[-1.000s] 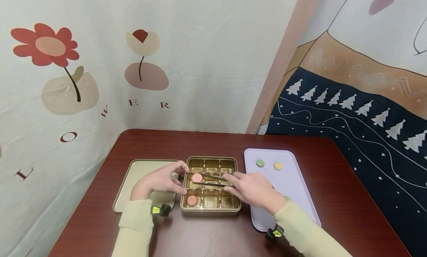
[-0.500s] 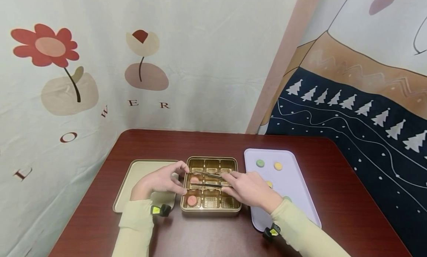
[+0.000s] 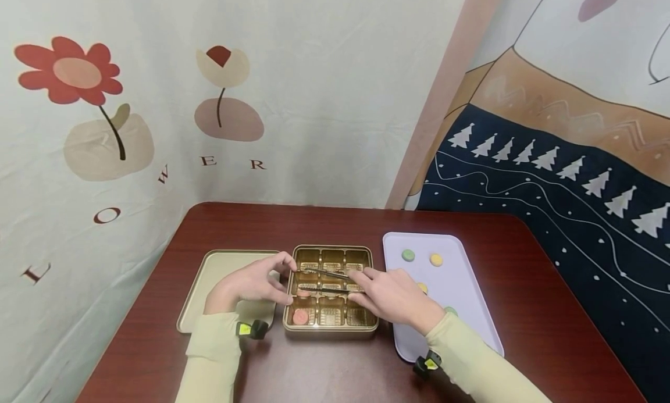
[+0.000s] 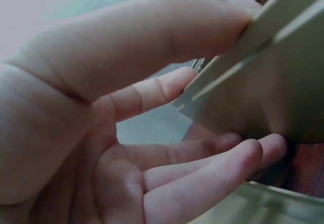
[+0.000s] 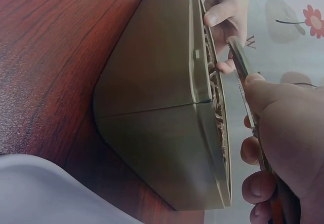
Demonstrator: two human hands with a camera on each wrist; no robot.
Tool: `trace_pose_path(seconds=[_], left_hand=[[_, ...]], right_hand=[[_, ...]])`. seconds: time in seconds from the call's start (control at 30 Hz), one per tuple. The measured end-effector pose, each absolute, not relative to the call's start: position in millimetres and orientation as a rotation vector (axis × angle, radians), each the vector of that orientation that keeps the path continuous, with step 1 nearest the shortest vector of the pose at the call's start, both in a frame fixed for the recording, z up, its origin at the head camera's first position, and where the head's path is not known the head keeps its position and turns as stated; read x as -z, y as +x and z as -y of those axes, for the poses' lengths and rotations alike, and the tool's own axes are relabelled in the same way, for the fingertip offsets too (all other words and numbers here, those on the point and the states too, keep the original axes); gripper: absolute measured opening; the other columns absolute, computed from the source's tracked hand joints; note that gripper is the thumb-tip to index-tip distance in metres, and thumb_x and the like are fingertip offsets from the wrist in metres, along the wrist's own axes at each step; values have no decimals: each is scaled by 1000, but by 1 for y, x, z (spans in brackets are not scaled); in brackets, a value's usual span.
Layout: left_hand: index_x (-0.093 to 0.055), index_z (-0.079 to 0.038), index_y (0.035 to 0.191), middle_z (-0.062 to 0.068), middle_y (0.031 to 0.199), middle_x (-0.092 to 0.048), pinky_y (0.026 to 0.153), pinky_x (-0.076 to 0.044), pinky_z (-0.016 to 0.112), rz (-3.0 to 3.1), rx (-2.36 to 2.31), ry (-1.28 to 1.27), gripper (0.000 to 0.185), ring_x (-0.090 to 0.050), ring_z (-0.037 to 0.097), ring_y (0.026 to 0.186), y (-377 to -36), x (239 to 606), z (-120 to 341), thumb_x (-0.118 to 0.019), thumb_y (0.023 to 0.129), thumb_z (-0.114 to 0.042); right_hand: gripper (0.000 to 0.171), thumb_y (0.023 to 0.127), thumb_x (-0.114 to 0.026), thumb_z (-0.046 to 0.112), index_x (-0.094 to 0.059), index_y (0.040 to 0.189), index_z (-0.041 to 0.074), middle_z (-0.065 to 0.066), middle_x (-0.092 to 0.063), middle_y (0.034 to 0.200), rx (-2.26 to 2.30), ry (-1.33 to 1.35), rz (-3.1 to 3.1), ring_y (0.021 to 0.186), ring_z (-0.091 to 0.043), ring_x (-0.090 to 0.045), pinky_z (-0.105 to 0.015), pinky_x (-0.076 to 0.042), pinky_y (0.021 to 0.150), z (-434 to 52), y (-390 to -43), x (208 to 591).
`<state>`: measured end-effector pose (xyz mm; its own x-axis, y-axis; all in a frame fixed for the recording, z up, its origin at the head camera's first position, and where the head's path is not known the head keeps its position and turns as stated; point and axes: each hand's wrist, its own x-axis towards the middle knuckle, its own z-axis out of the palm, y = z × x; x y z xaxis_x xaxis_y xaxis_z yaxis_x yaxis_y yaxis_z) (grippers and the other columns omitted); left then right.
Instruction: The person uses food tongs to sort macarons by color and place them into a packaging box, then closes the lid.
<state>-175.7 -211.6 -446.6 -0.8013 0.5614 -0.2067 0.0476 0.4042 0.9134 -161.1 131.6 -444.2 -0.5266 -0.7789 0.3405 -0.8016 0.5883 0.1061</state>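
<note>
A gold tin with a divided insert stands mid-table. My left hand holds its left side, thumb and index finger at the rim, other fingers by the outer wall. My right hand grips metal tongs over the middle row. Their arms are spread apart, with nothing between them. Below the tongs' near arm, a pink macaron shows partly in the middle-left compartment. Another pink macaron lies in the front-left one. In the right wrist view, the tongs hover above the rim.
Right of the tin, a lilac tray bears green and yellow macarons, some partly behind my right hand. A pale gold lid lies left, under my left forearm. A flower-print curtain hangs behind the table.
The tongs have spread and let go of the pink macaron, which has dropped into the middle-left compartment and shifted slightly toward me. My left hand has stayed put.
</note>
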Motion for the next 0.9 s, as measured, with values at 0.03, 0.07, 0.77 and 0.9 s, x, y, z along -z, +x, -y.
trace_pose_path(seconds=[0.03,0.07,0.77,0.9], left_hand=[[-47,-3,125,29,129,-50,81,-64,42,-2167,-1395,521,59,-75,33,95,-176,447,212,-87,82,-2],[-46,-3,125,29,130,-50,80,-64,43,-2161,-1399,524,59,-75,33,95,-176,447,212,-86,82,-2],[-45,1,126,30,133,-47,78,-63,39,-2140,-1414,522,60,-76,32,95,-176,445,211,-86,82,-2],[-46,0,126,30,133,-47,78,-63,39,-2155,-1402,519,60,-75,32,96,-175,446,211,-86,82,-2]], right_hand=[[47,104,-63,46,-65,136,12,1,-70,96,-90,1283,2467,58,-13,-62,-31,-45,41,-132,-161,445],[47,104,-63,46,-64,136,12,1,-70,95,-89,1286,2464,58,-13,-62,-31,-44,41,-132,-161,445],[50,105,-61,46,-64,140,11,1,-69,97,-128,1267,2482,53,-14,-58,-32,-44,43,-142,-158,439],[50,104,-62,46,-64,139,10,0,-69,96,-147,1256,2473,54,-13,-59,-32,-46,45,-148,-158,440]])
